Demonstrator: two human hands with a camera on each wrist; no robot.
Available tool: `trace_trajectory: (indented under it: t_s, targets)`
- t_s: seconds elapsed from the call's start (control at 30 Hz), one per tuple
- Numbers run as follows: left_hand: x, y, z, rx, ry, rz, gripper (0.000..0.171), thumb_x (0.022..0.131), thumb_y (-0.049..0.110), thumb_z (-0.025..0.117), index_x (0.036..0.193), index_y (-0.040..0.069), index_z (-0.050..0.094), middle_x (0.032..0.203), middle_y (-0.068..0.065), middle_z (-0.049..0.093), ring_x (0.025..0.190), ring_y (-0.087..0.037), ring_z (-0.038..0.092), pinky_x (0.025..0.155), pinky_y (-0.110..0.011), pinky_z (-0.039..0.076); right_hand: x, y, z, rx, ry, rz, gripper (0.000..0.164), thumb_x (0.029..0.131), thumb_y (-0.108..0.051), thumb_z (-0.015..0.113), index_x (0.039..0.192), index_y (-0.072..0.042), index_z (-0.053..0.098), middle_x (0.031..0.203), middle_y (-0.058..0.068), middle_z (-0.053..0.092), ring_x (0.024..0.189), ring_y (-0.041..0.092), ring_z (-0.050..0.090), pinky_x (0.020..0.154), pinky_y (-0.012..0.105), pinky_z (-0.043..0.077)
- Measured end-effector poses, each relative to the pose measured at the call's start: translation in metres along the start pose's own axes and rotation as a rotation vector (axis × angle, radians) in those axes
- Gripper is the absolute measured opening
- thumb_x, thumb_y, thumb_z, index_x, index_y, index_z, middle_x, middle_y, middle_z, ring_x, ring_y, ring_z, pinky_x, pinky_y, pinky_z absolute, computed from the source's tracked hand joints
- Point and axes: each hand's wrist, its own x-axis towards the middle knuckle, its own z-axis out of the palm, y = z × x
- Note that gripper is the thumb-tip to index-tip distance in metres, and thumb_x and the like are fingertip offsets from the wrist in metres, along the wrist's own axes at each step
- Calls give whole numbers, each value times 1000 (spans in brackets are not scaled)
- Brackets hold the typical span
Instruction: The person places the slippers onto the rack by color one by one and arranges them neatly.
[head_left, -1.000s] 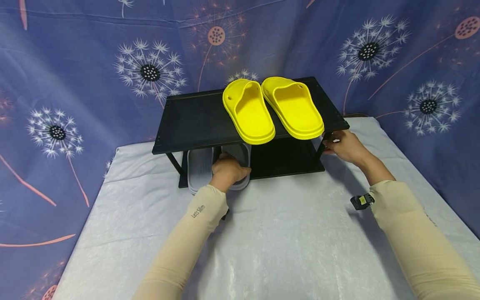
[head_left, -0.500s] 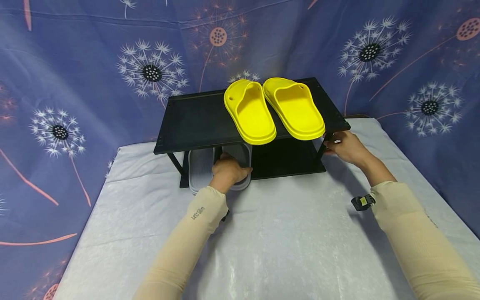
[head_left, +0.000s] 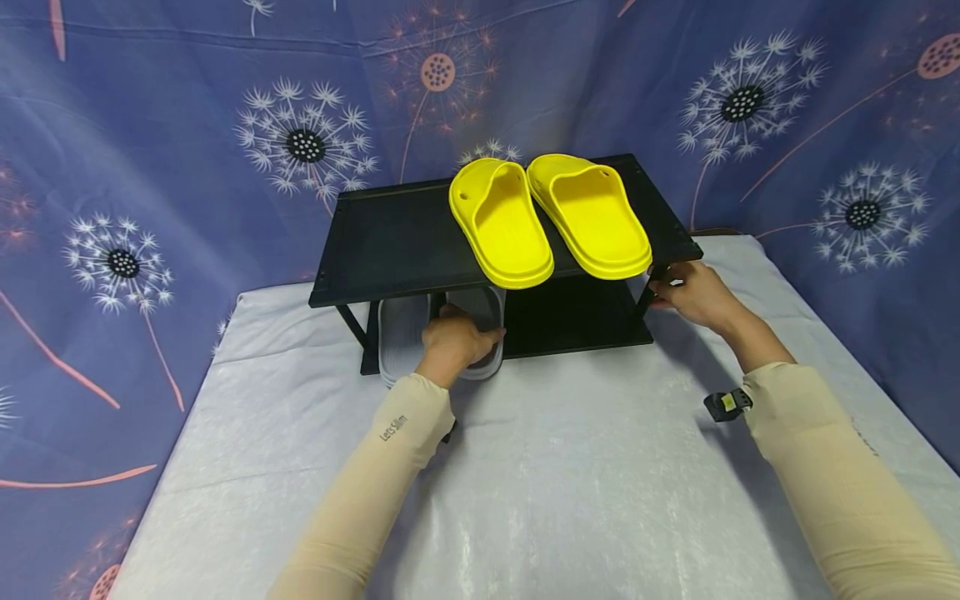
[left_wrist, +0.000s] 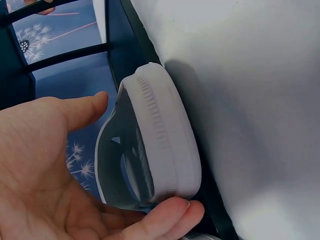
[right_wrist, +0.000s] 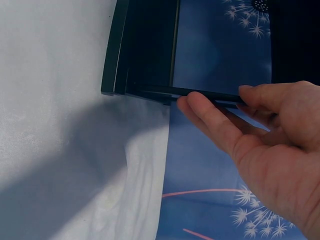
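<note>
My left hand [head_left: 455, 340] reaches under the upper shelf of a black shoe rack [head_left: 390, 242], over the right one of two grey slippers [head_left: 401, 337]. In the left wrist view, fairly straight fingertips [left_wrist: 182, 215] touch the side of that slipper [left_wrist: 172, 135], while the thumb stands apart at its other side. My right hand [head_left: 693, 293] pinches the rack's front right upright between thumb and fingers. The right wrist view shows the thin black upright [right_wrist: 200, 95] between them. A pair of yellow slippers, the left one [head_left: 513, 242] and the right one [head_left: 596, 225], rests on the upper shelf.
The rack's lower shelf [head_left: 570, 321] extends right of the grey slippers. A white cloth [head_left: 570, 467] covers the table under it. Behind hangs a blue curtain [head_left: 525, 75] with a dandelion print.
</note>
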Motion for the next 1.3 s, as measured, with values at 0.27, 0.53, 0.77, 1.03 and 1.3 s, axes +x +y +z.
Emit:
trace_trajectory:
  t_s: [0.27,0.53,0.77,1.03,1.3]
  targets:
    - [-1,-2,1,5,5,-10,105,80,75,53,142,-8,32,133,-16,45,110,-32,57,87,-42,55,0,0,0,25,2,-5,33,95,-1,53,125,6,43,114,32,54,93,42,66,66,25,60]
    - [-3,-4,-4,-20,-9,-23,107,80,77,51,144,-6,30,133,-16,49,113,-32,56,89,-43,53,1,-1,0,27,2,-5,32,95,-1,53,125,5,43,114,32,54,92,41,66,65,25,61]
    - [-7,-12,-11,-34,0,0,103,78,79,49,141,-2,41,133,-13,52,115,-34,56,89,-44,53,1,-1,1,5,9,0,30,95,-1,54,122,6,45,112,32,55,91,40,67,65,24,60]
    - [-13,-17,-19,-35,31,21,100,79,79,48,139,-1,45,128,-15,58,110,-36,59,83,-45,56,1,-1,1,10,8,1,30,94,0,54,122,6,46,112,31,54,90,38,67,70,33,62]
    - [-19,-21,-25,-39,30,25,93,81,78,48,130,-1,52,116,-18,63,104,-36,61,78,-44,56,1,-2,2,-7,12,4,30,95,-1,54,123,7,46,112,31,55,91,39,67,67,28,61]
